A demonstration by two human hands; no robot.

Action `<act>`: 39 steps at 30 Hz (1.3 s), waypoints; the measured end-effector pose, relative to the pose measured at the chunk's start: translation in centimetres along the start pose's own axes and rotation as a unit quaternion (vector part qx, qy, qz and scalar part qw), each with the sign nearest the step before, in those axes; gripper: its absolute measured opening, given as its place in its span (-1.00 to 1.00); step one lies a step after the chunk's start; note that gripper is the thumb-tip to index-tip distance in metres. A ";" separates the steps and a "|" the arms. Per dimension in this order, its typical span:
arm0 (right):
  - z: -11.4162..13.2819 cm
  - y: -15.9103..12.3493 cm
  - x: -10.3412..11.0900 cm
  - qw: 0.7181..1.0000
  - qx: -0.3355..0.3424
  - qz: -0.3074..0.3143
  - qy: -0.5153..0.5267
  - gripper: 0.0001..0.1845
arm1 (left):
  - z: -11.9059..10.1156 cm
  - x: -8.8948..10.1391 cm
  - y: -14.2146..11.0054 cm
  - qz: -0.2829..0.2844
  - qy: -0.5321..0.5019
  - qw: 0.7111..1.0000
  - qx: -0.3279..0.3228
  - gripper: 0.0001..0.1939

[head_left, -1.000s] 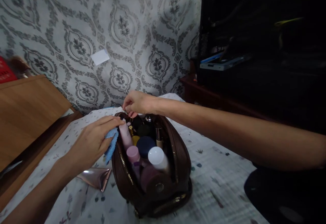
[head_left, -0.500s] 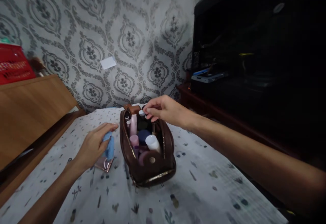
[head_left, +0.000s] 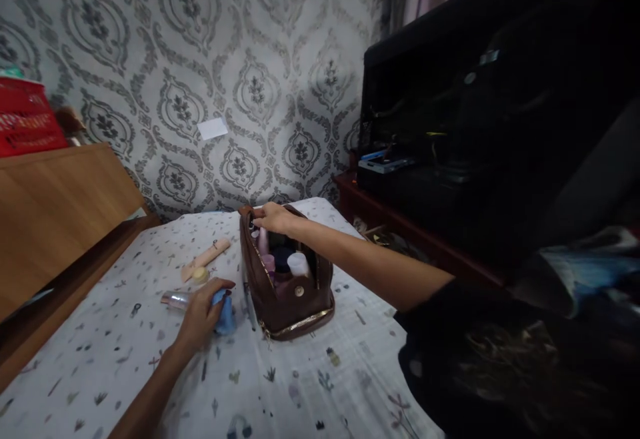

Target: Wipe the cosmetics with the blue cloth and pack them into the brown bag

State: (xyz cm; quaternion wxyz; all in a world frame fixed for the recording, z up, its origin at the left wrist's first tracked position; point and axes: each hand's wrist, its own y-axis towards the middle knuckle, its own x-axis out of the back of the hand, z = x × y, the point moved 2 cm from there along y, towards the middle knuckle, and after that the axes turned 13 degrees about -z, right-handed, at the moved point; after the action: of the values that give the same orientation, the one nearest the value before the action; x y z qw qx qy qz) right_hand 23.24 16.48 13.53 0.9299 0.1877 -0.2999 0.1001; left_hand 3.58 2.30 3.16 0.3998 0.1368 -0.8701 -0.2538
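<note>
A brown toiletry bag [head_left: 280,316] stands unzipped on the patterned white sheet [head_left: 280,392]. Inside it are a white-capped bottle [head_left: 299,265], a pink-capped container [head_left: 269,263], a pale pink tube [head_left: 263,240] and a dark blue round item [head_left: 283,259]. My right hand [head_left: 275,218] reaches across to the far end, its fingers closed at the rim beside the tan handle [head_left: 245,210]. To the left of the bag, my left hand [head_left: 204,306] holds a light blue cloth [head_left: 225,316]. A shiny metallic tube [head_left: 175,300] lies next to that hand, partly covered.
Beyond my left hand lie a peach-coloured tube [head_left: 207,257] and a small yellowish-capped item [head_left: 201,274]. A wooden panel [head_left: 65,206] borders the left side, with a red container [head_left: 27,116] on top. A large dark screen [head_left: 475,92] fills the right.
My right hand has gone from above the white cap back to the bag's far left rim. My left hand has come nearer with the cloth, uncovering the peach-coloured tube and yellowish-capped item.
</note>
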 end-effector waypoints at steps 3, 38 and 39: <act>0.3 0.1 -0.3 0.999 -0.010 -0.013 -0.039 -0.83 | 1.1 -0.6 -0.9 -0.002 -0.038 0.998 0.041 -0.71; -0.9 -2.4 1.2 0.957 0.013 0.171 0.234 -0.49 | -6.0 -0.1 7.3 -0.038 0.138 0.936 -0.321 -0.35; -0.9 -2.5 1.5 0.958 0.028 0.177 0.222 -0.49 | -5.7 -0.2 7.2 -0.042 0.136 0.936 -0.321 -0.38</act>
State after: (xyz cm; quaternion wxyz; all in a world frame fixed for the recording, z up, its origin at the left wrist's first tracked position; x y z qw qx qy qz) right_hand 25.61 14.72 13.01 0.9349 0.1301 -0.1115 0.3109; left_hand 7.85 6.51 10.13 0.5258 0.0708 -0.6729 -0.5155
